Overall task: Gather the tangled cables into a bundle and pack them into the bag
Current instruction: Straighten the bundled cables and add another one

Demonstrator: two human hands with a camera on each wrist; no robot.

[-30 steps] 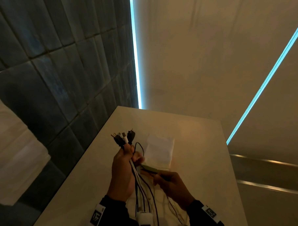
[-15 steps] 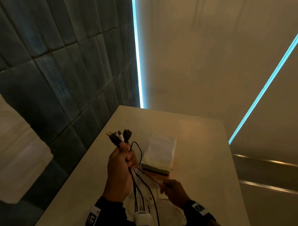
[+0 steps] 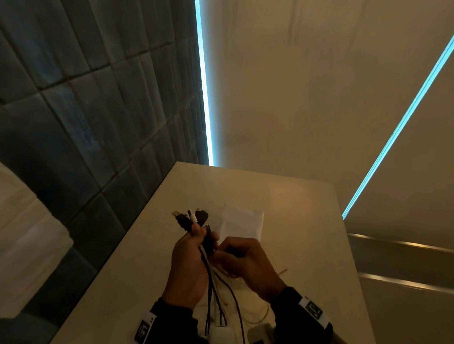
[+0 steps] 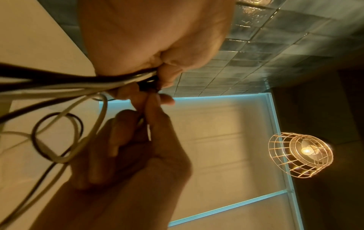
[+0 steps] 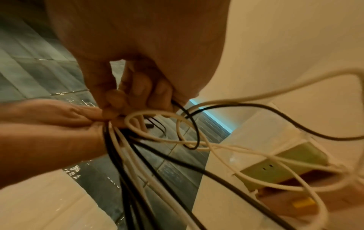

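Cables (image 3: 217,283) bunch up in the left hand (image 3: 188,269)'s fist; right hand (image 3: 245,261) pinches a strand beside it, bag (image 3: 243,223) behind.

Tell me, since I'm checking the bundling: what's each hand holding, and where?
Left hand grips black and white cables just below their plugs; right hand pinches a strand beside it.

Left hand (image 3: 188,269) is raised at lower centre of the head view, fingers curled round the cables (image 3: 211,272). Right hand (image 3: 245,266) is held just beside it, fingertips pinching a strand.
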